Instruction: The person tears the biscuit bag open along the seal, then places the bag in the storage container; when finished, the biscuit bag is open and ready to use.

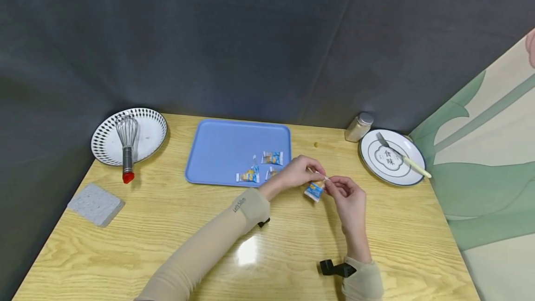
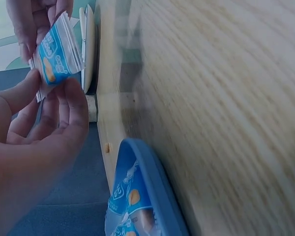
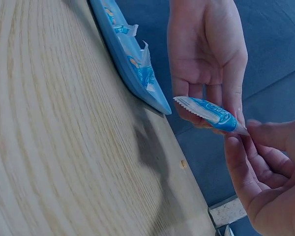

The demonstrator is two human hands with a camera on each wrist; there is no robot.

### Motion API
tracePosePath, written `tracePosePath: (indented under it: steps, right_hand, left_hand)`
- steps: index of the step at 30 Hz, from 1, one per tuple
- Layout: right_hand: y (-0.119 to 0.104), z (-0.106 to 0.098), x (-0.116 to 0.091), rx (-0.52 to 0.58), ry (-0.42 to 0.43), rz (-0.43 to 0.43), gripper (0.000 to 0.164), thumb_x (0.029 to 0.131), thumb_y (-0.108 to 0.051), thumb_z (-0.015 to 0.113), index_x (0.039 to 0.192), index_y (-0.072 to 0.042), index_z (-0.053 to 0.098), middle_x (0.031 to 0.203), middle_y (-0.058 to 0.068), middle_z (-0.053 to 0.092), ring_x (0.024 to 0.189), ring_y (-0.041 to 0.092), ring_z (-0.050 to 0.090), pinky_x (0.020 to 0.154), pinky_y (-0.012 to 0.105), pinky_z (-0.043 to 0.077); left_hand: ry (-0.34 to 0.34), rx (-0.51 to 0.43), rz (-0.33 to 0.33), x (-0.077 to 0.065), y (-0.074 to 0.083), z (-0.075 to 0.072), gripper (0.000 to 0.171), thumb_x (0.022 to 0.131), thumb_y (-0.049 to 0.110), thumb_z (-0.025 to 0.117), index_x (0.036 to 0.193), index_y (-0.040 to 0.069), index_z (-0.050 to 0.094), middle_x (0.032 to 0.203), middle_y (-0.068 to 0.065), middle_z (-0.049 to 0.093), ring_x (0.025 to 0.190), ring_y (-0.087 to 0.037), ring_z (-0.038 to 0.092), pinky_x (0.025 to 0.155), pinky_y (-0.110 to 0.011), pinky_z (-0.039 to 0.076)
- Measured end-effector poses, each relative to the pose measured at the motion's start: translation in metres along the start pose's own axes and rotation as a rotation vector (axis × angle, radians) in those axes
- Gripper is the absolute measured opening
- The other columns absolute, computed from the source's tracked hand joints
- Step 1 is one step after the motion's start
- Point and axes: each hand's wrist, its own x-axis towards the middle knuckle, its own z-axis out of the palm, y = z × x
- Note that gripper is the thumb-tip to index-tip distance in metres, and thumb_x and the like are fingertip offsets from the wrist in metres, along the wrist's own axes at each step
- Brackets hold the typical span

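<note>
Above the table, just right of the blue tray (image 1: 238, 138), both hands hold a small blue-and-clear snack packet (image 1: 315, 191) by its upper sealed edge. My left hand (image 1: 302, 171) pinches that edge between thumb and fingers from the left. From the right, my right hand (image 1: 348, 199) pinches the same edge close beside it. The packet's lower crimped end hangs free, its printed face visible in the left wrist view (image 2: 58, 54). In the right wrist view the packet (image 3: 214, 115) appears nearly edge-on. Several similar packets (image 1: 272, 158) lie in the tray's near right part.
At left, a whisk (image 1: 127, 145) lies across a patterned plate (image 1: 151, 140), with a grey stone-like block (image 1: 96, 204) nearer. A shaker jar (image 1: 359, 127) stands at the back right beside a white plate (image 1: 372, 164) bearing a fork (image 1: 411, 165). A small brown crumb-like bit (image 1: 316, 145) lies behind the hands.
</note>
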Motion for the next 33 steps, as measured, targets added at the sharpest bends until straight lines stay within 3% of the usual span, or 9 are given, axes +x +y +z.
tracePosePath:
  steps: [9,15,24,29,33]
  right_hand:
    - [0.002,0.003,-0.004,0.002,0.022,-0.021,0.016,0.097,0.012,0.072,0.107,0.022,0.065,0.087,0.01,0.074,0.073,0.012,0.075,0.075,0.028,0.063]
    - [0.004,0.006,-0.006,0.044,0.057,-0.033,0.017,0.095,0.013,0.074,0.106,0.023,0.065,0.084,0.005,0.075,0.072,0.009,0.075,0.073,0.026,0.063]
    - [0.008,0.019,-0.008,0.172,0.167,-0.081,0.019,0.093,0.015,0.075,0.101,0.028,0.064,0.078,0.003,0.074,0.069,0.007,0.074,0.071,0.024,0.062]
    - [0.012,0.026,-0.01,0.147,0.238,-0.103,0.018,0.093,0.013,0.077,0.097,0.026,0.065,0.074,0.0,0.073,0.066,0.005,0.072,0.069,0.02,0.061]
    - [0.015,0.031,-0.011,0.103,0.292,-0.127,0.016,0.093,0.013,0.077,0.095,0.025,0.066,0.074,-0.001,0.071,0.066,0.004,0.07,0.067,0.018,0.059]
  left_hand:
    - [-0.085,-0.049,0.007,0.0,-0.001,-0.005,0.01,0.103,0.002,0.071,0.108,-0.004,0.078,0.103,-0.011,0.076,0.084,-0.005,0.065,0.08,-0.02,0.053]
    - [-0.109,-0.049,-0.011,-0.002,0.004,-0.005,0.011,0.104,0.001,0.069,0.108,-0.004,0.077,0.104,-0.012,0.076,0.09,-0.016,0.074,0.081,-0.022,0.056]
    - [-0.1,-0.046,0.002,0.0,0.006,-0.005,0.012,0.105,0.003,0.069,0.104,-0.003,0.079,0.099,-0.01,0.076,0.09,-0.015,0.071,0.084,-0.022,0.055]
    - [-0.115,0.003,0.006,0.003,0.005,-0.006,0.012,0.106,0.004,0.068,0.104,-0.001,0.079,0.1,-0.009,0.076,0.092,-0.015,0.071,0.085,-0.023,0.055]
    - [-0.112,-0.055,-0.044,0.003,0.006,-0.006,0.012,0.105,0.003,0.069,0.102,-0.002,0.079,0.096,-0.006,0.075,0.087,-0.012,0.067,0.082,-0.023,0.054]
